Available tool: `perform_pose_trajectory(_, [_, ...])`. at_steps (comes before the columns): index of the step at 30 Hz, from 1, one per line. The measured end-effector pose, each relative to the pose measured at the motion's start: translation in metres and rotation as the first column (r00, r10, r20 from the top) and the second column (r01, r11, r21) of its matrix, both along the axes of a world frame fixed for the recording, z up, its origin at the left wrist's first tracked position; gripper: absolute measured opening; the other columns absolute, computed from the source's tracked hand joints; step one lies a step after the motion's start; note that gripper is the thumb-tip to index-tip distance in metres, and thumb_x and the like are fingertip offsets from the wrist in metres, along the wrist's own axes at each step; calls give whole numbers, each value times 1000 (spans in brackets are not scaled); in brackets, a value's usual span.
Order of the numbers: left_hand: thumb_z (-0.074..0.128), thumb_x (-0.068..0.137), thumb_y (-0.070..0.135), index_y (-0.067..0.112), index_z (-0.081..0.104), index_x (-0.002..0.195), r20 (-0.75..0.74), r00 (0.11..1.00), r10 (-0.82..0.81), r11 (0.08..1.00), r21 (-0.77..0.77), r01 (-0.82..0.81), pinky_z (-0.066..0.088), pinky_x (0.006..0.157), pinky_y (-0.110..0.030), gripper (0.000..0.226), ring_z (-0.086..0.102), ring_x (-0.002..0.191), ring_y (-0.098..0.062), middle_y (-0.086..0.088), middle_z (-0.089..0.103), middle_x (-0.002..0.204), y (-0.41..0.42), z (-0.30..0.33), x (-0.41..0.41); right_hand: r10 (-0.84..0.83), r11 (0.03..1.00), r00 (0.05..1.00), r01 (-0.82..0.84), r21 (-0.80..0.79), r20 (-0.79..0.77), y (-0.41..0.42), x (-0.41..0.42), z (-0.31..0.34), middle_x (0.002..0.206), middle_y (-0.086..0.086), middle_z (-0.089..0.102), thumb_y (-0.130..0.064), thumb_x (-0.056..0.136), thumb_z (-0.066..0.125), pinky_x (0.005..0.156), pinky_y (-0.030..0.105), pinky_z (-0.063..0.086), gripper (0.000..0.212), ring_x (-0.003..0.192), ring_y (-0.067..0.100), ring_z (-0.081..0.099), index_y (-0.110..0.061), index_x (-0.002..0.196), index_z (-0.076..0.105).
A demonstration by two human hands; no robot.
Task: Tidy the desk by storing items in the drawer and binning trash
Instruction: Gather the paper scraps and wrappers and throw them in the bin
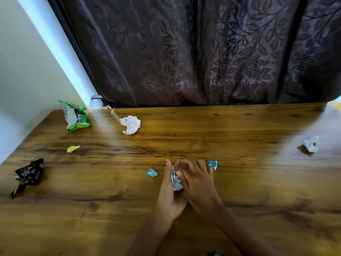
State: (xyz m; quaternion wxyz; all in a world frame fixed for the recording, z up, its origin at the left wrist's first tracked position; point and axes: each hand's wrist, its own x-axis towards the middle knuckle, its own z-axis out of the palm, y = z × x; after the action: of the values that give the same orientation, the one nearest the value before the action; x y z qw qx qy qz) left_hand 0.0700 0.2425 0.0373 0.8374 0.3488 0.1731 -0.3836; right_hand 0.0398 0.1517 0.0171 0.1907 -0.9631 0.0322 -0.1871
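Fingers (180,174) of both hands are curled together round a crumpled white paper wad (176,180), which is held between the left hand (170,189) and the right hand (198,183) just above the middle of the wooden desk (239,191); the wad is largely covered, so how tightly it is pressed cannot be told. Judged from how things lie, the tidying is taken to be at an early stage, since much trash is seen scattered and no bin or drawer is shown in this view. Read from the left, a black wrapper (27,176) is found near the left edge, a small yellow scrap (73,148) is seen further back, and a green snack packet (75,116) is propped at the far left corner. A crumpled white tissue (131,124) is placed toward the back, well apart from the hands. A small blue paper ball (152,172) lies just beside the left hand, and a second blue paper ball (212,164) lies against the right hand's far side; whether it is touched cannot be told. A grey paper wad (311,144) is left alone near the right edge. All seven loose pieces are judged yet to be binned, and no items meant for the drawer are visible on the desk
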Motion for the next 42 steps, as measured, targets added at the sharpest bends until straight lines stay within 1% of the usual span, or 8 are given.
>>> perform_pose_trajectory(4, [56,88,45,8,67,109,10,999,33,997,64,-34,54,79,-38,44,71,91,-24,-15,72,102,9,4,-1,30,993,991,-43,-105,-128,13,-10,1,143,-9,37,-42,96,21,94,47,38,47,127,17,34,-28,134,45])
perform_pose_trajectory(11, [58,91,35,10,69,98,9,998,56,992,115,-57,52,71,-34,28,73,75,-19,-11,75,88,20,8,-9,46,961,982,-93,-260,-183,25,-18,1,150,0,35,-43,94,27,94,57,38,49,131,27,39,-20,129,54])
perform_pose_trajectory(16, [56,92,33,8,67,86,28,998,64,991,114,-67,55,62,-29,28,71,66,-17,-7,72,74,27,5,-9,15,995,990,-30,-100,-144,34,-20,1,146,2,39,-46,88,37,91,51,37,47,128,20,32,-26,126,54])
perform_pose_trajectory(19, [61,88,33,5,66,99,-1,995,98,987,128,-97,56,71,-34,30,71,82,-23,-13,73,91,34,-2,-7,10,999,992,-14,-31,-123,34,-19,2,140,0,42,-52,83,40,89,45,36,49,124,15,29,-31,125,53])
perform_pose_trajectory(26, [61,90,14,8,63,92,-157,884,440,898,88,-431,58,60,-26,7,69,68,-15,-7,72,71,64,-16,10,35,971,986,5,239,-160,30,-4,2,142,-10,33,-61,77,20,96,27,20,68,130,6,23,-33,137,39])
perform_pose_trajectory(35, [54,94,15,11,62,88,-142,846,513,858,96,-504,52,77,-29,10,60,84,-15,-3,64,87,106,-11,27,197,962,936,-127,243,-291,66,52,-21,157,-2,15,-27,99,42,114,29,15,49,144,15,12,-25,146,28])
perform_pose_trajectory(39, [58,92,15,10,61,87,-174,857,486,874,104,-475,57,70,-29,8,61,85,-16,-3,63,88,119,-11,38,188,980,960,-168,110,-207,83,62,-40,132,7,57,-9,82,67,106,33,37,40,128,22,49,-13,122,61])
perform_pose_trajectory(42, [60,91,16,6,60,86,-186,881,434,901,87,-425,58,68,-29,12,62,85,-17,-5,63,86,127,-9,44,110,991,978,-94,97,-176,90,60,-44,135,4,55,-1,83,63,103,25,38,40,130,18,47,-14,121,62])
